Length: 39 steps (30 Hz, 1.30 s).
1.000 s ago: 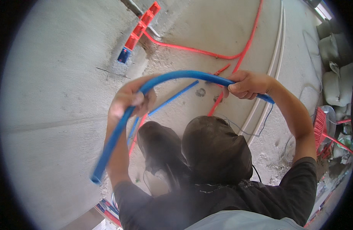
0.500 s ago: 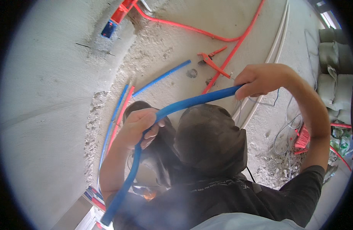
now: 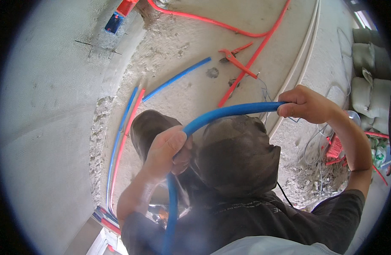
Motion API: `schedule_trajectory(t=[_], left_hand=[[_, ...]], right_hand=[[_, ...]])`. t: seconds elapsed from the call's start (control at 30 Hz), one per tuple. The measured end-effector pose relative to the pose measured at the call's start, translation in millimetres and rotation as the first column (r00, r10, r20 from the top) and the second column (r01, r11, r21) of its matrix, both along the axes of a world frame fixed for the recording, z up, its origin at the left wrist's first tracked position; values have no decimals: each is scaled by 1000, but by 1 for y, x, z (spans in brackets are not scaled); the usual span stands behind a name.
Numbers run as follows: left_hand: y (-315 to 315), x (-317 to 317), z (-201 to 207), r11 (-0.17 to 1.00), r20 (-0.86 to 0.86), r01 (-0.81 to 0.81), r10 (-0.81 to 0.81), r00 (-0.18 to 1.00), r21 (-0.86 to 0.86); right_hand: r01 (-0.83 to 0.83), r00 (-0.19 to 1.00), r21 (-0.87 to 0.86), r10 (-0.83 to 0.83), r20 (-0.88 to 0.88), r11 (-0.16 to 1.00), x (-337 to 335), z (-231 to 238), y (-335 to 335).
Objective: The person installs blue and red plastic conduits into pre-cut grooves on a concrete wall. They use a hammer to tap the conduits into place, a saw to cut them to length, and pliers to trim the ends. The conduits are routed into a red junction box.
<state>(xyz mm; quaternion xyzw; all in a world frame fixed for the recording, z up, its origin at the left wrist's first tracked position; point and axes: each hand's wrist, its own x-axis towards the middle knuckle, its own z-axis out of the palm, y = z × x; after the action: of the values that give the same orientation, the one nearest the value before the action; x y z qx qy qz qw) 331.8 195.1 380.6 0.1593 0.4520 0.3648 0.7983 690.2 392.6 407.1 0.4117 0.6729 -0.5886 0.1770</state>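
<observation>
A blue plastic conduit pipe [image 3: 229,111] arches over my bent knees, held in both hands. My left hand [image 3: 172,148] is wrapped round it at the bend. My right hand [image 3: 304,104] grips its far right end between thumb and fingers. Below my left hand the other part of the pipe hangs down toward my lap, where it is blurred. Past the knees, on the floor, lies a red-handled pipe cutter [image 3: 240,63] beside a red pipe [image 3: 263,44]. A loose straight blue pipe piece [image 3: 177,79] rests to the left of the cutter.
Along the rough wall base at left run a blue pipe [image 3: 121,134] and a red pipe [image 3: 131,114]. Coloured wall boxes [image 3: 114,22] are set at upper left. White pipes [image 3: 304,46], a red brush [image 3: 334,146] with rubble, and stacked sacks [image 3: 372,95] are at right.
The pipe's curve has opened wider, and its lower end has swung right toward my lap. My left hand has moved right and slightly down; my right hand has moved right and down.
</observation>
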Motion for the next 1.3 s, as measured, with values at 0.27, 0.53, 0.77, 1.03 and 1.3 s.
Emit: schedule_trajectory(t=[0.27, 0.53, 0.77, 1.03, 1.3], left_hand=[[-13, 13, -5, 995, -43, -100, 101, 994, 18], [-12, 29, -5, 982, -140, -188, 187, 972, 0], [-9, 22, -3, 980, -231, -200, 191, 954, -15], [33, -11, 0, 990, -420, 127, -89, 903, 63], [32, -1, -14, 983, -353, 144, -95, 931, 112]], right_hand=[[104, 994, 39, -104, 10, 994, -2, 4, -23], [257, 966, -23, -257, -27, 966, 3, -9, -47], [245, 969, -83, -248, -16, 966, 6, -13, -45], [30, 970, -468, -138, -199, 883, -30, -3, 13], [197, 896, -649, -403, -185, 735, -42, -35, -39]])
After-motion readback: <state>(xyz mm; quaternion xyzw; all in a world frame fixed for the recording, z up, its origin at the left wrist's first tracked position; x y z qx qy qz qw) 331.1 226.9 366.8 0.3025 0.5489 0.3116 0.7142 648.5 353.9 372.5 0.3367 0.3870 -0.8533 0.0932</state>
